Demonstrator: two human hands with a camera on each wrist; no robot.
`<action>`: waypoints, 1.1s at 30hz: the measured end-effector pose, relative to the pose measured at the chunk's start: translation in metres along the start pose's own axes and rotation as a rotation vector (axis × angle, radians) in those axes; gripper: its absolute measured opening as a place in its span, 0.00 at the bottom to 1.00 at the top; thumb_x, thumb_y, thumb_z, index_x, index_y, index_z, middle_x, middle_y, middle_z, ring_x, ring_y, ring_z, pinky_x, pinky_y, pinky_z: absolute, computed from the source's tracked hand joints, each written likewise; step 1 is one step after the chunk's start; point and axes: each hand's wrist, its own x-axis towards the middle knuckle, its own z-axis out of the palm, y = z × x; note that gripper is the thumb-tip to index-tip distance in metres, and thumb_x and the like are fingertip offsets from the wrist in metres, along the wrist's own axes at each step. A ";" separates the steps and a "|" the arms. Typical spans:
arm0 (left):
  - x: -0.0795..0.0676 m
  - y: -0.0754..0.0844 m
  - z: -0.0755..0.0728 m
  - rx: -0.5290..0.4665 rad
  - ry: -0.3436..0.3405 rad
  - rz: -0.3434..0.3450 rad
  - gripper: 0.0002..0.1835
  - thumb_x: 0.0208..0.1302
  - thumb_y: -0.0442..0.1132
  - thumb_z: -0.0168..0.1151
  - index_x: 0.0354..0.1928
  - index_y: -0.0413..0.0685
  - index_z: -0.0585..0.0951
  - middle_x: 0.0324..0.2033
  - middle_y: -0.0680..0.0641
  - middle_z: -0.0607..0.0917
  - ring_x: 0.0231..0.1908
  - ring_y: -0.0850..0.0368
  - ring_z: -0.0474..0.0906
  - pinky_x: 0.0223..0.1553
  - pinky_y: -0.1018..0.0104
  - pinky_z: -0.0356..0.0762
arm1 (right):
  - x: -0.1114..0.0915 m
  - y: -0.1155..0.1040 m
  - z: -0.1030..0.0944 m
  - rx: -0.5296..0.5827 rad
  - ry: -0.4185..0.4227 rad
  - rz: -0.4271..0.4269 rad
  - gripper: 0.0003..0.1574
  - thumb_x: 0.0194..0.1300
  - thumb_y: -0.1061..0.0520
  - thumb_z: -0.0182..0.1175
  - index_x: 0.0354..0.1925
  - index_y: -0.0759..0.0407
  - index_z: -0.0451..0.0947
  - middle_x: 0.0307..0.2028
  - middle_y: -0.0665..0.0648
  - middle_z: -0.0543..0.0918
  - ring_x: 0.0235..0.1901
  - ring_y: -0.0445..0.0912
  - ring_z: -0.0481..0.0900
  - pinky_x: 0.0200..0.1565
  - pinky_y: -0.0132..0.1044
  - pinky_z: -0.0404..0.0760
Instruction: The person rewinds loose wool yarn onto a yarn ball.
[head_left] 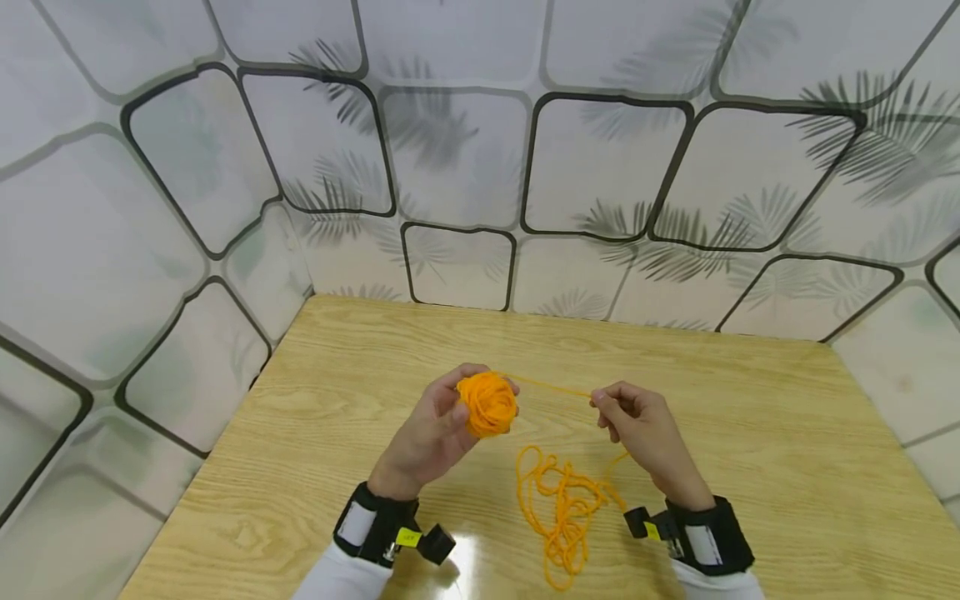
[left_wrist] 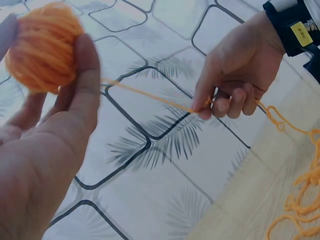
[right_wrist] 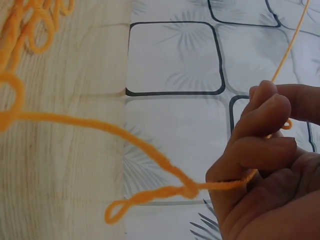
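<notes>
An orange ball of yarn (head_left: 489, 405) is gripped in my left hand (head_left: 435, 433), thumb on the near side and fingers behind it. From the top of the ball a strand (head_left: 551, 386) stretches taut to my right hand (head_left: 637, 425), which pinches it between thumb and index finger. In the right wrist view the yarn (right_wrist: 225, 185) also runs through the curled lower fingers, with a small twisted loop (right_wrist: 120, 210) hanging just outside them. Loose yarn (head_left: 562, 517) lies tangled on the table between the two forearms, joined to the strand under my right hand.
The wooden table (head_left: 360, 350) has a pale wood grain. Behind it and to the left stand walls (head_left: 465, 150) covered in a stone-outline and fern-leaf pattern. Black wrist straps with small cameras (head_left: 435, 543) sit on both wrists, the right camera close beside the loose yarn.
</notes>
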 end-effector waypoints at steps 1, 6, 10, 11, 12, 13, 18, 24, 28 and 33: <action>0.000 0.000 -0.001 -0.010 0.035 0.022 0.21 0.65 0.44 0.55 0.57 0.45 0.68 0.52 0.43 0.74 0.52 0.50 0.72 0.53 0.59 0.70 | 0.000 0.000 0.002 -0.012 -0.015 0.003 0.23 0.64 0.38 0.52 0.38 0.56 0.76 0.27 0.65 0.74 0.22 0.52 0.69 0.24 0.38 0.69; 0.002 0.001 -0.005 -0.055 0.188 0.124 0.20 0.70 0.37 0.46 0.61 0.39 0.63 0.52 0.43 0.72 0.54 0.47 0.71 0.59 0.55 0.62 | -0.002 -0.005 0.011 -0.075 -0.096 -0.039 0.21 0.64 0.40 0.53 0.36 0.55 0.77 0.26 0.60 0.76 0.21 0.51 0.70 0.24 0.38 0.72; 0.003 0.000 -0.008 -0.096 0.332 0.177 0.20 0.71 0.33 0.41 0.62 0.37 0.61 0.53 0.43 0.70 0.55 0.48 0.69 0.62 0.54 0.56 | -0.005 -0.009 0.021 -0.161 -0.165 -0.101 0.19 0.64 0.39 0.52 0.35 0.52 0.76 0.26 0.58 0.76 0.19 0.47 0.69 0.22 0.37 0.71; 0.003 0.000 -0.008 -0.101 0.374 0.182 0.19 0.71 0.34 0.41 0.62 0.38 0.62 0.52 0.44 0.70 0.54 0.49 0.69 0.62 0.54 0.56 | -0.007 -0.011 0.023 -0.186 -0.183 -0.118 0.18 0.65 0.39 0.51 0.35 0.50 0.76 0.26 0.56 0.76 0.18 0.46 0.69 0.21 0.37 0.70; 0.004 0.000 -0.008 -0.103 0.417 0.183 0.19 0.71 0.34 0.42 0.62 0.38 0.63 0.51 0.44 0.71 0.54 0.51 0.69 0.62 0.54 0.56 | -0.008 -0.012 0.025 -0.210 -0.198 -0.134 0.17 0.65 0.39 0.51 0.34 0.49 0.76 0.26 0.55 0.76 0.18 0.45 0.68 0.21 0.36 0.70; 0.004 0.000 -0.009 -0.102 0.460 0.184 0.19 0.71 0.35 0.43 0.62 0.39 0.64 0.50 0.45 0.71 0.52 0.52 0.69 0.62 0.53 0.57 | -0.009 -0.014 0.028 -0.231 -0.214 -0.151 0.16 0.65 0.40 0.51 0.34 0.47 0.76 0.26 0.53 0.77 0.18 0.44 0.68 0.20 0.35 0.69; 0.007 -0.003 -0.011 -0.045 0.643 0.173 0.21 0.67 0.39 0.51 0.60 0.42 0.65 0.49 0.47 0.72 0.48 0.54 0.70 0.59 0.50 0.61 | -0.017 -0.023 0.039 -0.298 -0.280 -0.221 0.11 0.67 0.41 0.50 0.33 0.40 0.75 0.24 0.45 0.76 0.20 0.41 0.69 0.21 0.33 0.69; 0.009 -0.017 -0.010 0.196 0.824 0.145 0.28 0.57 0.39 0.63 0.59 0.43 0.66 0.50 0.40 0.70 0.47 0.48 0.73 0.50 0.47 0.71 | -0.030 -0.040 0.046 -0.314 -0.348 -0.280 0.12 0.67 0.40 0.48 0.35 0.38 0.75 0.25 0.40 0.76 0.21 0.38 0.70 0.25 0.33 0.72; 0.010 -0.027 -0.008 0.458 0.818 0.100 0.27 0.56 0.37 0.64 0.58 0.45 0.69 0.48 0.38 0.69 0.45 0.43 0.73 0.45 0.51 0.75 | -0.040 -0.053 0.046 -0.312 -0.329 -0.311 0.10 0.67 0.40 0.48 0.34 0.36 0.75 0.27 0.39 0.77 0.22 0.38 0.70 0.24 0.33 0.72; 0.011 -0.030 0.007 0.765 0.682 -0.016 0.22 0.56 0.36 0.63 0.54 0.43 0.73 0.50 0.42 0.72 0.46 0.45 0.70 0.40 0.58 0.77 | -0.049 -0.064 0.041 -0.227 -0.281 -0.348 0.07 0.67 0.43 0.50 0.35 0.38 0.74 0.25 0.41 0.75 0.20 0.37 0.67 0.21 0.32 0.70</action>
